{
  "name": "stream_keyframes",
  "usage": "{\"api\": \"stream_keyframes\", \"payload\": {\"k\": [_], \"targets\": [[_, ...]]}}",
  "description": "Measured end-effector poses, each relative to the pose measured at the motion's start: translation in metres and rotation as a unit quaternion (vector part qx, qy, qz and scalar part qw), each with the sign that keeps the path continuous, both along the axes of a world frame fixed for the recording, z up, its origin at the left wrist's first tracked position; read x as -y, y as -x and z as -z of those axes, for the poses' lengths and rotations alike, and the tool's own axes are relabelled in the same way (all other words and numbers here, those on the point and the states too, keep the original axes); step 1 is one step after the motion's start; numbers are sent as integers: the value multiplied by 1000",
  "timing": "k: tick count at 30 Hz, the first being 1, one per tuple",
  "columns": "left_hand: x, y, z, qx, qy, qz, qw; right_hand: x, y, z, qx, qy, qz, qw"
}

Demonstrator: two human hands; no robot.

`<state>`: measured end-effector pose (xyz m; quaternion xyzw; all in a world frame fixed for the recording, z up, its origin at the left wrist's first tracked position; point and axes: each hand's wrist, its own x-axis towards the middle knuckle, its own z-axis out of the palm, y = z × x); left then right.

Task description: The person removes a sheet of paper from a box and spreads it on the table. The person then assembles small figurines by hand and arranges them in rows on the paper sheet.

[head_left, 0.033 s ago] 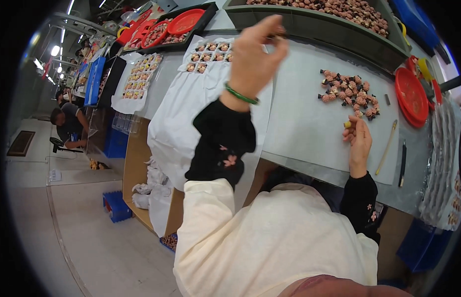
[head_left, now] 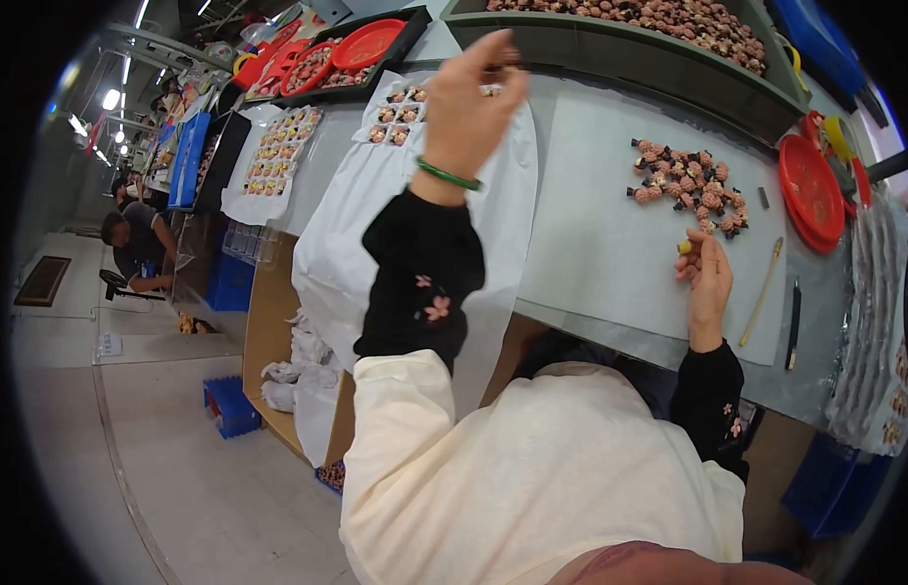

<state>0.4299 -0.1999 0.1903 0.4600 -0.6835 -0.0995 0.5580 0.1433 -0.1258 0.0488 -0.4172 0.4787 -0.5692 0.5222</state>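
Observation:
My left hand, with a green bangle at its wrist, hovers over a white tray of small pink-and-dark figures. Its thumb and forefinger are pinched round something small and dark, too blurred to name. The hand covers part of the tray. My right hand rests on the white sheet, its fingers loosely bent and apart, with nothing visible in them. A yellow cap sits on one of its fingertips. Just beyond its fingers lies a loose pile of knobbly pink pieces with black ends.
A grey bin full of pink pieces stands at the back. Red dishes, a thin brush-like stick and a black pen-like tool lie at the right. White cloth drapes over the table's left part. A person works far left.
My left hand has moved left, from beside the tray to over its right part, still pinched. My right hand has stayed where it was.

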Motion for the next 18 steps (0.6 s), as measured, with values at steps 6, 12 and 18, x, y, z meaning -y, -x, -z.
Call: {"api": "stream_keyframes", "payload": {"k": [6,12,18], "targets": [[7,-154,96,263,-108,-288,914,1,-9,-4,-19,3,-31,999],[23,-160,147,305,-143,-248,908,0,-5,-2,-34,2,-11,999],[23,-145,151,430,-216,-329,813,-2,-12,0,-107,6,-35,994]]}}
